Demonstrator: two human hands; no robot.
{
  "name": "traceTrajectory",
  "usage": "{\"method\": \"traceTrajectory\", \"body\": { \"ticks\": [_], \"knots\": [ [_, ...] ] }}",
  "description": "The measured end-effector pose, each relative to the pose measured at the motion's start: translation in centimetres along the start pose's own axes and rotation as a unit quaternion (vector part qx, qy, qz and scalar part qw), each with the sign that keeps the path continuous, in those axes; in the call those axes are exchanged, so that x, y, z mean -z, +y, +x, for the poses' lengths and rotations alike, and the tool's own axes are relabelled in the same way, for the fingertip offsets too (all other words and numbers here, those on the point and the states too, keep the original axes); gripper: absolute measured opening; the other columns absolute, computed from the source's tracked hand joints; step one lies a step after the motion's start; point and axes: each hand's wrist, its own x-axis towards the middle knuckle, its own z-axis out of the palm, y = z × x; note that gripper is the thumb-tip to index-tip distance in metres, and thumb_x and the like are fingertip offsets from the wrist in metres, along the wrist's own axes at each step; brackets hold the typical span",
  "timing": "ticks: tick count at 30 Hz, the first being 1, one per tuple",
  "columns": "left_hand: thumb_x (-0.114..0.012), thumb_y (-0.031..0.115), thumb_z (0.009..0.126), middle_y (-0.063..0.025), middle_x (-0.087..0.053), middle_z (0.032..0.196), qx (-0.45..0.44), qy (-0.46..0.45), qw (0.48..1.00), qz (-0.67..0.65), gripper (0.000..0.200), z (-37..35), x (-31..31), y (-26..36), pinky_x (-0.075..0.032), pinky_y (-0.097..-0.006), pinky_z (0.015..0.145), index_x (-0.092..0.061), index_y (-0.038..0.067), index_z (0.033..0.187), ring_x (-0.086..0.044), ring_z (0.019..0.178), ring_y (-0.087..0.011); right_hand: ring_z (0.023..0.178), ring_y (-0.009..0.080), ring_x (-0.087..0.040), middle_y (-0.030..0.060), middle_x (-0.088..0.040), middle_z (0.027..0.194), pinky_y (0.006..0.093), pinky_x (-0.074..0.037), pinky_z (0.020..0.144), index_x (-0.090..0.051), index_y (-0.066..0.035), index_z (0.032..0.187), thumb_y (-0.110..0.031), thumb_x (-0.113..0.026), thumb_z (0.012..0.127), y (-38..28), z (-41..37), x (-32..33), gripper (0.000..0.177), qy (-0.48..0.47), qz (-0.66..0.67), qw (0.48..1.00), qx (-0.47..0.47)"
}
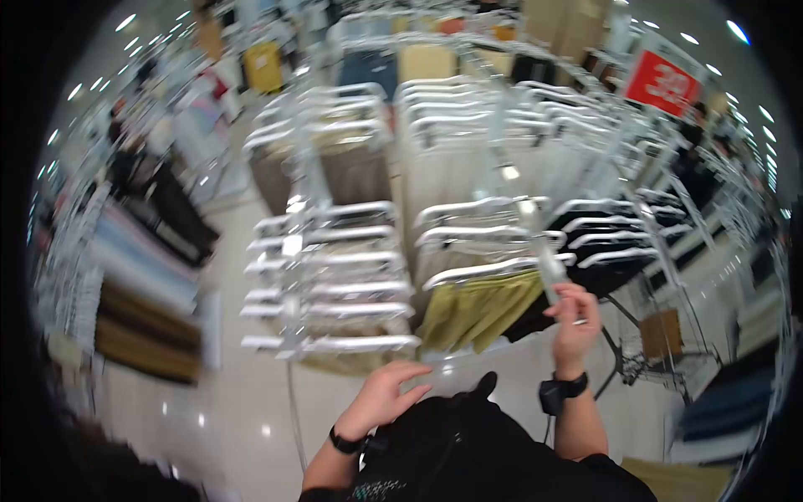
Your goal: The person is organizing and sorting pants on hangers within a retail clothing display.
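Observation:
My left hand [389, 393] is empty, thumb and fingers apart, just in front of the lowest white hangers on the left rail. My right hand [577, 318] is raised at the front end of the middle metal rail [535, 230], its fingers curled in. What those fingers hold, if anything, cannot be made out. Left of that hand, olive-green trousers [481, 309] hang from a white hanger [477, 272] at the front of the middle rail. Dark clothing [531, 318] hangs beside them, partly hidden.
Rails of brown trousers [360, 171] and black garments [615, 268] flank the middle one. A red sale sign [663, 84] stands at the back right. A wire cart [665, 360] with a brown panel is at right. More clothes [146, 326] hang at left beside the tiled floor [230, 418].

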Motion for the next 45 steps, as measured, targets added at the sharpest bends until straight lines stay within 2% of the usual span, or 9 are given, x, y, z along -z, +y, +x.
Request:
{"method": "traceTrajectory", "body": {
  "ticks": [2,7,15,20,25,27,33,43,45],
  "knots": [
    [-0.081,0.021,0.097,-0.0173,-0.079,0.118,0.023,0.038,0.999,0.016,0.032,-1.2,1.0,-0.2,-0.059,-0.0443,0.094,-0.078,0.004,0.124,-0.074,0.107,-0.0374,0.079,0.0102,-0.067,0.0177,-0.076,0.12,0.0297,-0.055,0.086,-0.067,-0.001,0.116,-0.008,-0.06,0.112,1.8,0.2,0.6,0.011,0.007,-0.03,0.999,0.044],
    [-0.081,0.019,0.098,-0.015,-0.08,0.114,0.072,0.148,0.986,0.025,0.03,-4.2,2.6,-1.9,-0.059,-0.0411,0.084,-0.079,0.005,0.124,-0.075,0.097,-0.0334,0.083,0.0097,-0.066,0.0158,-0.077,0.116,0.0311,-0.054,0.095,-0.066,0.001,0.114,-0.007,-0.057,0.113,2.0,0.2,0.8,0.013,0.021,-0.035,0.999,0.005],
    [-0.077,0.013,0.101,-0.0113,-0.081,0.103,0.106,0.31,0.944,0.025,0.023,-8.1,6.3,-3.2,-0.058,-0.0321,0.085,-0.079,0.001,0.121,-0.075,0.092,-0.0196,0.075,0.0066,-0.061,0.0126,-0.076,0.117,0.0253,-0.053,0.087,-0.066,0.003,0.117,-0.009,-0.055,0.114,1.7,0.5,-0.1,0.017,0.04,0.0,0.999,0.037],
    [-0.075,0.017,0.103,-0.0128,-0.078,0.121,0.032,0.501,0.864,-0.042,0.035,-7.8,8.3,-1.9,-0.058,-0.0362,0.092,-0.073,0.0,0.134,-0.073,0.111,-0.0226,0.077,0.006,-0.061,0.0063,-0.076,0.101,0.0261,-0.052,0.087,-0.071,0.002,0.117,-0.011,-0.057,0.114,1.1,0.7,0.1,0.019,0.018,0.004,1.0,0.021],
    [-0.078,0.021,0.101,-0.0167,-0.07,0.14,-0.019,0.475,0.879,-0.028,0.048,-4.9,9.7,1.4,-0.056,-0.0386,0.1,-0.068,0.001,0.143,-0.068,0.126,-0.0265,0.077,0.0061,-0.062,0.0069,-0.077,0.106,0.0251,-0.052,0.083,-0.071,0.002,0.118,-0.011,-0.057,0.114,1.2,0.5,0.1,0.019,0.016,-0.011,0.999,0.035],
    [-0.071,0.02,0.104,-0.018,-0.067,0.145,-0.083,0.416,0.895,0.136,0.043,-3.5,10.2,2.8,-0.055,-0.0385,0.104,-0.067,0.0,0.142,-0.067,0.129,-0.0293,0.077,0.0062,-0.062,0.0072,-0.077,0.108,0.0251,-0.052,0.082,-0.071,0.002,0.117,-0.011,-0.057,0.114,1.1,0.6,-0.2,0.019,0.026,-0.001,0.999,0.023],
    [-0.077,0.004,0.095,-0.0207,-0.069,0.142,-0.058,0.417,0.891,0.172,0.031,-1.8,9.6,2.2,-0.058,-0.042,0.104,-0.073,-0.002,0.125,-0.07,0.124,-0.0329,0.079,0.0065,-0.064,0.0058,-0.076,0.109,0.0241,-0.049,0.077,-0.073,0.001,0.116,-0.011,-0.06,0.113,0.2,0.6,-0.5,0.018,0.028,-0.007,0.999,0.026],
    [-0.079,0.005,0.093,-0.0186,-0.076,0.134,-0.083,0.487,0.856,0.153,0.022,-1.4,8.7,1.0,-0.058,-0.0435,0.101,-0.075,0.001,0.115,-0.073,0.118,-0.0349,0.08,0.0062,-0.065,0.0076,-0.077,0.116,0.0229,-0.05,0.078,-0.071,0.001,0.117,-0.009,-0.06,0.113,1.1,0.7,-0.1,0.016,0.018,-0.011,0.999,0.025],
    [-0.077,0.005,0.096,-0.0191,-0.075,0.135,-0.074,0.461,0.865,0.181,0.023,-1.8,9.2,1.2,-0.055,-0.0417,0.108,-0.074,-0.001,0.118,-0.072,0.123,-0.0313,0.08,0.0064,-0.065,0.0061,-0.078,0.113,0.0232,-0.049,0.076,-0.072,0.001,0.116,-0.011,-0.061,0.113,1.2,0.6,-0.7,0.017,0.033,0.016,0.999,0.034]
  ]
}}
